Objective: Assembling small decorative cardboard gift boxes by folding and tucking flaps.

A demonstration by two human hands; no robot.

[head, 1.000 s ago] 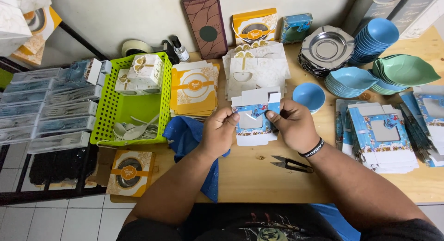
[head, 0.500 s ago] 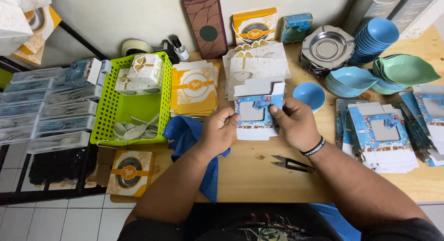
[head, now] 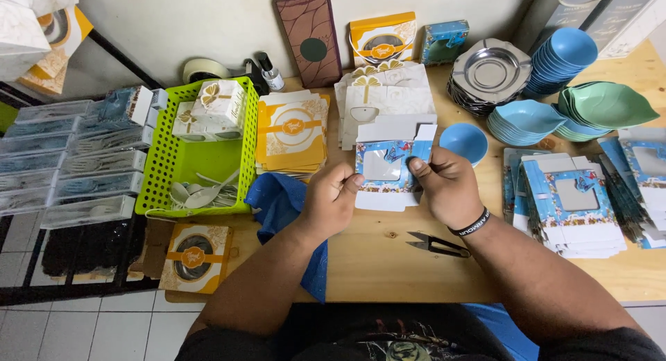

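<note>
A flat blue-and-white cardboard gift box with a clear window [head: 386, 168] is held upright over the wooden table [head: 388, 264], gripped on both sides. My left hand [head: 331, 199] pinches its left edge. My right hand [head: 445, 185], with a black wristband, grips the right edge, thumb on the front face. The box's white top flaps stand open. A small blue bowl [head: 463, 140] sits just behind my right hand, and black thread snips [head: 436, 244] lie on the table in front of it.
A green basket [head: 182, 168] with white boxes and plastic spoons stands at left, beside a blue cloth [head: 286, 203]. Stacks of yellow boxes [head: 291, 132], white boxes [head: 386, 90], metal plates [head: 487, 72], blue bowls [head: 559, 60], green leaf dishes [head: 605, 108] and flat blue boxes [head: 573, 203] surround the hands.
Both hands lifted the blue box slightly up and away from me, and its top flaps have spread wider. The fingers shifted along the box's side edges.
</note>
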